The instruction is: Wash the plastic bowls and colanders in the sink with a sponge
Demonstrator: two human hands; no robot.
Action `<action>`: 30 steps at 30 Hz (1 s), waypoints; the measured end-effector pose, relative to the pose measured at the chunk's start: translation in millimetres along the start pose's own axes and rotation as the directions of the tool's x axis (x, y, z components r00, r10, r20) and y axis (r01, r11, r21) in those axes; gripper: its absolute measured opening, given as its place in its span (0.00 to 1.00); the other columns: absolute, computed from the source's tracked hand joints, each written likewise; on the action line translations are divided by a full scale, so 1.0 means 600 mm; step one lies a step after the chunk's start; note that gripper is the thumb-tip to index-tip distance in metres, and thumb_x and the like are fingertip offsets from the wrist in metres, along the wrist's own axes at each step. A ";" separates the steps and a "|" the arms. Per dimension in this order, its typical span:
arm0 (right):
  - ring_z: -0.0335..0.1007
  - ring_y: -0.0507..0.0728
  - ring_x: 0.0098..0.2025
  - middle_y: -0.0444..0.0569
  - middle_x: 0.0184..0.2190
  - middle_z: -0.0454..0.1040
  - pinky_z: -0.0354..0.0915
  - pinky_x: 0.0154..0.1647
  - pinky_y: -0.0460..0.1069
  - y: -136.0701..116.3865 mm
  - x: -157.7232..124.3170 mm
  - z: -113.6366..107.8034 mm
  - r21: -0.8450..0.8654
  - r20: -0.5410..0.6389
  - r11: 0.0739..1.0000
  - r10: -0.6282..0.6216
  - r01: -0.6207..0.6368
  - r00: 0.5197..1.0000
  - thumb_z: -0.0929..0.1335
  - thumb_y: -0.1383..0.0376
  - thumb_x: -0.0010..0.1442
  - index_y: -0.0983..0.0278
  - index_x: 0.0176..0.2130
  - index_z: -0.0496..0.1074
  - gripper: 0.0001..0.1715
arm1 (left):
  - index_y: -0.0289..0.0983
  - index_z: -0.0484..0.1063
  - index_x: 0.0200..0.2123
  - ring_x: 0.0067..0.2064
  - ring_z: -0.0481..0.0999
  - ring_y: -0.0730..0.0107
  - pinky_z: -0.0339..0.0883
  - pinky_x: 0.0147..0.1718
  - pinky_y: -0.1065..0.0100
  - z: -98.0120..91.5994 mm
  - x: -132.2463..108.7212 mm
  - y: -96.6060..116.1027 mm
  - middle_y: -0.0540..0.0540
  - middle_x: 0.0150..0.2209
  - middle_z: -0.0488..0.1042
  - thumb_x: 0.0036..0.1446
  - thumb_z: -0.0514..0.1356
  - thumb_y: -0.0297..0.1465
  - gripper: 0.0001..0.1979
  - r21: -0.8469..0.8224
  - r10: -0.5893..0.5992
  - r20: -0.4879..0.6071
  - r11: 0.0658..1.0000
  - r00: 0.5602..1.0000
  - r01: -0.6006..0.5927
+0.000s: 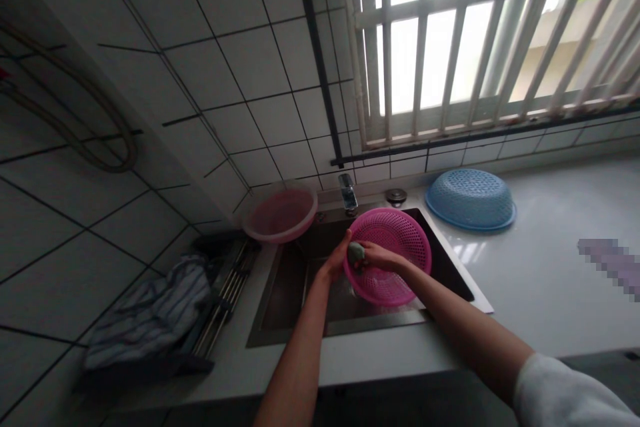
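Observation:
A magenta plastic colander (395, 250) is tilted up over the steel sink (280, 293), its inside facing me. My left hand (336, 259) grips its left rim. My right hand (376, 256) lies inside the colander with its fingers closed on a small grey-green pad (355, 253), pressed against the mesh near the rim. The tap (347, 192) stands just behind the colander.
A pink translucent basin (280, 213) rests on the sink's back left corner. A blue colander (471, 199) lies upside down on the white counter (550, 280) at the right. A striped cloth (150, 310) lies on a rack left of the sink. A barred window is above.

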State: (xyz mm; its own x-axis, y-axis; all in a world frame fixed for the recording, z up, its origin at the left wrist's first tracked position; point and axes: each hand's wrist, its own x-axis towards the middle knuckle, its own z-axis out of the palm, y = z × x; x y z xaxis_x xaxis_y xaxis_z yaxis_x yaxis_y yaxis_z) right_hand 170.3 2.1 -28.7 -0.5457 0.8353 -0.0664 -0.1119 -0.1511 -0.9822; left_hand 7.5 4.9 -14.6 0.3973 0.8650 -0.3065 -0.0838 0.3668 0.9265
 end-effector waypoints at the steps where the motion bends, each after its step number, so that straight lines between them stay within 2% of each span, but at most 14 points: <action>1: 0.66 0.52 0.27 0.46 0.30 0.74 0.62 0.27 0.45 0.000 0.002 -0.006 0.004 -0.052 0.999 -0.032 0.032 0.998 0.73 0.52 0.52 0.63 0.40 0.71 0.21 | 0.33 0.82 0.44 0.39 0.82 0.55 0.74 0.49 0.56 0.003 -0.001 0.002 0.39 0.33 0.83 0.58 0.57 0.65 0.39 -0.015 0.025 0.014 1.000 1.000 -0.025; 3: 0.65 0.52 0.28 0.45 0.32 0.73 0.62 0.27 0.45 -0.004 0.007 -0.023 -0.008 -0.233 0.991 -0.131 0.132 0.964 0.71 0.49 0.54 0.62 0.42 0.68 0.24 | 0.35 0.81 0.52 0.53 0.81 0.51 0.69 0.59 0.54 0.011 -0.003 0.010 0.37 0.47 0.84 0.58 0.61 0.61 0.37 -0.062 0.091 0.058 0.994 0.994 -0.087; 5: 0.66 0.53 0.30 0.46 0.34 0.72 0.63 0.27 0.45 -0.009 0.012 -0.042 -0.062 -0.430 0.974 -0.224 0.219 0.875 0.69 0.46 0.56 0.62 0.44 0.67 0.26 | 0.39 0.78 0.58 0.63 0.74 0.51 0.62 0.66 0.54 0.020 -0.005 0.017 0.38 0.58 0.79 0.59 0.64 0.57 0.34 -0.104 0.151 0.091 0.985 0.984 -0.141; 8: 0.66 0.54 0.31 0.46 0.37 0.71 0.64 0.28 0.46 -0.014 0.017 -0.057 -0.147 -0.580 0.959 -0.281 0.240 0.765 0.67 0.45 0.58 0.61 0.47 0.65 0.28 | 0.40 0.75 0.63 0.68 0.69 0.52 0.56 0.70 0.53 0.025 -0.006 0.022 0.39 0.64 0.75 0.60 0.65 0.55 0.35 -0.140 0.197 0.116 0.974 0.974 -0.180; 10: 0.66 0.54 0.30 0.46 0.37 0.72 0.64 0.27 0.46 -0.013 0.018 -0.054 -0.160 -0.544 0.960 -0.281 0.231 0.791 0.67 0.45 0.58 0.61 0.48 0.65 0.27 | 0.39 0.75 0.63 0.66 0.71 0.51 0.57 0.69 0.53 0.021 -0.005 0.019 0.38 0.62 0.76 0.60 0.64 0.56 0.36 -0.135 0.198 0.117 0.974 0.973 -0.182; 12: 0.67 0.53 0.29 0.46 0.35 0.72 0.63 0.27 0.46 -0.007 0.017 -0.043 -0.155 -0.395 0.967 -0.249 0.203 0.884 0.69 0.47 0.58 0.62 0.45 0.67 0.25 | 0.37 0.77 0.59 0.60 0.77 0.52 0.63 0.65 0.54 0.013 -0.002 0.013 0.37 0.55 0.81 0.59 0.65 0.57 0.35 -0.095 0.176 0.091 0.981 0.980 -0.168; 14: 0.66 0.52 0.27 0.46 0.31 0.73 0.62 0.26 0.45 0.002 0.014 -0.028 -0.156 -0.180 0.980 -0.154 0.126 0.972 0.70 0.49 0.58 0.63 0.41 0.69 0.21 | 0.34 0.82 0.49 0.46 0.82 0.55 0.72 0.54 0.57 0.004 0.001 0.004 0.37 0.42 0.84 0.58 0.61 0.62 0.37 -0.023 0.109 0.065 0.994 0.992 -0.108; 17: 0.67 0.52 0.26 0.46 0.28 0.74 0.62 0.25 0.45 0.009 0.011 -0.015 -0.153 0.042 0.988 -0.010 0.016 0.999 0.71 0.51 0.58 0.64 0.39 0.71 0.19 | 0.31 0.82 0.36 0.27 0.77 0.64 0.73 0.35 0.63 -0.002 0.004 -0.003 0.40 0.25 0.79 0.55 0.53 0.69 0.44 0.052 -0.005 0.057 0.999 0.998 0.002; 18: 0.68 0.52 0.26 0.47 0.29 0.74 0.63 0.25 0.45 0.008 0.010 -0.015 -0.136 0.047 0.991 -0.012 0.018 0.999 0.72 0.51 0.58 0.64 0.39 0.71 0.19 | 0.31 0.82 0.36 0.26 0.76 0.65 0.72 0.33 0.64 -0.001 0.004 -0.002 0.41 0.24 0.78 0.55 0.54 0.69 0.44 0.045 -0.006 0.055 0.999 0.998 0.003; 20: 0.68 0.52 0.27 0.46 0.31 0.74 0.63 0.27 0.46 0.003 0.011 -0.023 -0.086 -0.066 0.992 -0.098 0.093 0.993 0.72 0.51 0.58 0.64 0.40 0.71 0.20 | 0.31 0.81 0.42 0.31 0.79 0.64 0.73 0.38 0.64 0.005 0.004 0.002 0.41 0.30 0.81 0.55 0.59 0.66 0.40 -0.013 0.057 0.058 0.998 0.997 -0.056; 23: 0.66 0.52 0.27 0.45 0.31 0.73 0.63 0.28 0.46 -0.007 0.015 -0.043 -0.043 -0.357 0.973 -0.226 0.226 0.907 0.70 0.47 0.58 0.63 0.40 0.70 0.22 | 0.35 0.79 0.52 0.47 0.81 0.59 0.71 0.50 0.63 0.011 -0.001 0.012 0.40 0.44 0.83 0.58 0.66 0.56 0.32 -0.087 0.167 0.091 0.983 0.982 -0.159; 25: 0.65 0.52 0.27 0.44 0.30 0.72 0.62 0.27 0.46 -0.008 0.018 -0.051 -0.019 -0.431 0.973 -0.217 0.232 0.876 0.70 0.46 0.56 0.62 0.41 0.70 0.24 | 0.36 0.77 0.53 0.50 0.79 0.59 0.69 0.52 0.63 0.008 -0.007 0.019 0.40 0.49 0.81 0.59 0.68 0.49 0.27 -0.054 0.166 0.086 0.985 0.982 -0.162; 27: 0.64 0.52 0.26 0.44 0.29 0.72 0.61 0.26 0.46 -0.006 0.020 -0.050 0.011 -0.372 0.978 -0.188 0.207 0.909 0.70 0.46 0.56 0.62 0.43 0.70 0.25 | 0.37 0.75 0.54 0.48 0.80 0.61 0.70 0.49 0.63 0.001 -0.014 0.024 0.41 0.49 0.81 0.57 0.71 0.42 0.25 -0.006 0.143 0.049 0.990 0.989 -0.143; 30: 0.64 0.51 0.26 0.44 0.30 0.72 0.60 0.26 0.46 0.004 0.018 -0.038 -0.017 -0.140 0.989 -0.147 0.146 0.979 0.71 0.49 0.57 0.63 0.43 0.71 0.23 | 0.41 0.69 0.61 0.42 0.81 0.64 0.72 0.45 0.63 -0.006 -0.019 0.026 0.45 0.47 0.80 0.56 0.71 0.40 0.31 -0.059 0.159 0.001 0.985 0.987 -0.159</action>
State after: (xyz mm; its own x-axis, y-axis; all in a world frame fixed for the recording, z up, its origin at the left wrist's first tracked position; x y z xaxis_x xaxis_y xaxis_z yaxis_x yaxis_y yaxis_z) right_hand 183.2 22.7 -36.0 -0.4014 0.9143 0.0546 -0.1765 -0.0187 -0.9841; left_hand -1.3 2.1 2.6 0.3798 0.9121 -0.1546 -0.2001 0.2441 0.9489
